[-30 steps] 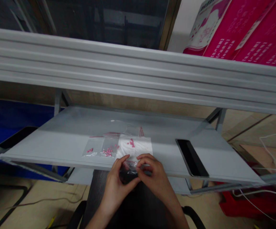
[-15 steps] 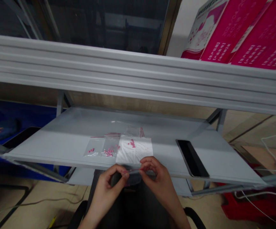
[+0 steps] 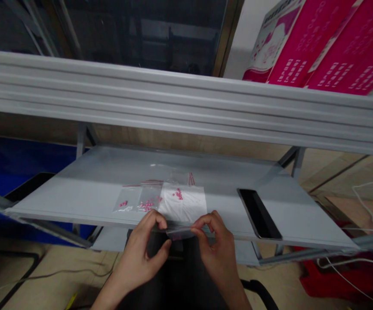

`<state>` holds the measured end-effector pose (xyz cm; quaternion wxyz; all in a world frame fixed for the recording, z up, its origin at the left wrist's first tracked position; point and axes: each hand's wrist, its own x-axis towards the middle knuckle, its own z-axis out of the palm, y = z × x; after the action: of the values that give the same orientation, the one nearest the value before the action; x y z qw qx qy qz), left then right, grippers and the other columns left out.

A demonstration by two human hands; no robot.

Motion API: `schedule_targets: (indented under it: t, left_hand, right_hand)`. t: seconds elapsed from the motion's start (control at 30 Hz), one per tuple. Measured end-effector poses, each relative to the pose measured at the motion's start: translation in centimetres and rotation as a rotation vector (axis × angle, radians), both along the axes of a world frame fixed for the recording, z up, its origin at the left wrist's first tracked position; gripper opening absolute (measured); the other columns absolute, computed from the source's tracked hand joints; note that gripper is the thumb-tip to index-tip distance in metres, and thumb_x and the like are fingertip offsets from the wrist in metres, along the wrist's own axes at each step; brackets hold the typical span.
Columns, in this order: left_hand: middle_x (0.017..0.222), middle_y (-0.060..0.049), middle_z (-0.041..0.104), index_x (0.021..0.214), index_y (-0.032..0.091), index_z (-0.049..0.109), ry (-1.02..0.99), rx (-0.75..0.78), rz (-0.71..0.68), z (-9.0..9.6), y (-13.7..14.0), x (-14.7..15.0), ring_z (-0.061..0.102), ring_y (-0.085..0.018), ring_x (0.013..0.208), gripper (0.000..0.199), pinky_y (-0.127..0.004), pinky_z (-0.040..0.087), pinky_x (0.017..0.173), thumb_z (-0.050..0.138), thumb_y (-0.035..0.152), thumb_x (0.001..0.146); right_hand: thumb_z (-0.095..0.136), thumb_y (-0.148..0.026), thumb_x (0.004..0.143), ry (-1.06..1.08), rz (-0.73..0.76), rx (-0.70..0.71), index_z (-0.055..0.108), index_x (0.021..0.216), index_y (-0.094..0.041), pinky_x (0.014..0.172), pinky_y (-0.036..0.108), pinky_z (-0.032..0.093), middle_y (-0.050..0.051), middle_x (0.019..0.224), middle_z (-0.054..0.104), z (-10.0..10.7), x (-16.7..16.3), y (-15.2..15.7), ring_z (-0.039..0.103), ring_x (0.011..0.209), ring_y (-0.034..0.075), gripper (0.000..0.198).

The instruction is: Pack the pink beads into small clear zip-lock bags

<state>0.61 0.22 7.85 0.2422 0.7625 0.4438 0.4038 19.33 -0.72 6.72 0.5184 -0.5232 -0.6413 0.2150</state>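
Note:
A small clear zip bag [image 3: 180, 234] is stretched out at the near edge of the grey table. My right hand [image 3: 217, 243] pinches its right end between thumb and forefinger. At the left end my left hand [image 3: 145, 246] has its thumb and forefinger apart, the fingertips close to the bag. Small pink pieces [image 3: 178, 194] lie on a white sheet [image 3: 191, 206] just beyond. Left of the sheet is a zip bag [image 3: 148, 202] with many pink pieces, and beside that another zip bag [image 3: 126, 199] with fewer. Behind the sheet lies another clear bag [image 3: 180, 176].
A black phone-like slab [image 3: 260, 214] lies on the right of the table [image 3: 218, 172]. A grey metal beam [image 3: 173, 103] spans the back, with pink boxes [image 3: 328, 47] above it. White cables [image 3: 354, 262] hang at the right.
My left thumb and forefinger have parted from their pinch at the bag's left end. The bag has come slightly up, and the right hand keeps its pinch.

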Motion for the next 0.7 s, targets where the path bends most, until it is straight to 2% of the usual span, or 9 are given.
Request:
schedule_targets:
  t: [0.07,0.17,0.27,0.5,0.7]
  left_hand:
    - [0.093,-0.002,0.056,0.098,0.021,0.051,0.038,0.045,-0.024,0.6,0.0,0.5,0.056,-0.02,0.089,0.022,-0.032,0.047,0.077,0.055,0.013,0.078]
    - [0.097,-0.004,0.056,0.095,0.022,0.054,0.103,0.086,-0.043,1.0,0.1,1.4,0.054,-0.022,0.094,0.018,-0.035,0.045,0.081,0.056,0.012,0.08]
    - [0.094,-0.004,0.057,0.088,0.021,0.055,0.143,0.104,-0.043,0.9,0.1,2.1,0.053,-0.022,0.092,0.011,-0.036,0.043,0.079,0.053,0.012,0.084]
    - [0.094,-0.005,0.059,0.092,0.02,0.055,0.201,0.123,-0.022,0.8,-0.2,1.9,0.053,-0.022,0.091,0.01,-0.037,0.041,0.08,0.048,0.013,0.092]
    - [0.077,0.0,0.061,0.083,0.02,0.057,0.157,0.266,0.062,0.0,0.0,0.8,0.054,-0.019,0.075,0.015,-0.033,0.039,0.074,0.049,0.009,0.091]
  right_hand:
    - [0.054,-0.007,0.08,-0.005,0.015,0.015,0.055,0.074,-0.02,0.066,0.025,0.037,-0.002,0.074,0.055,0.0,-0.3,-0.1,0.052,0.072,0.015,0.015]
    - [0.054,-0.006,0.079,-0.002,0.03,0.014,0.055,0.074,-0.02,0.066,0.024,0.037,-0.002,0.074,0.055,-0.1,-0.8,-0.2,0.053,0.072,0.014,0.016]
    - [0.053,-0.004,0.08,0.011,0.03,0.023,0.054,0.074,-0.02,0.068,0.024,0.038,-0.003,0.075,0.056,-0.1,-1.1,-0.4,0.054,0.074,0.014,0.017]
    - [0.051,-0.005,0.082,0.007,0.053,0.048,0.053,0.074,-0.02,0.069,0.024,0.04,-0.002,0.075,0.055,0.2,-1.1,-0.2,0.054,0.075,0.014,0.018]
    - [0.05,-0.001,0.081,-0.012,0.085,0.061,0.053,0.077,-0.021,0.069,0.024,0.04,-0.002,0.076,0.055,0.6,-1.8,-0.2,0.054,0.076,0.014,0.021]
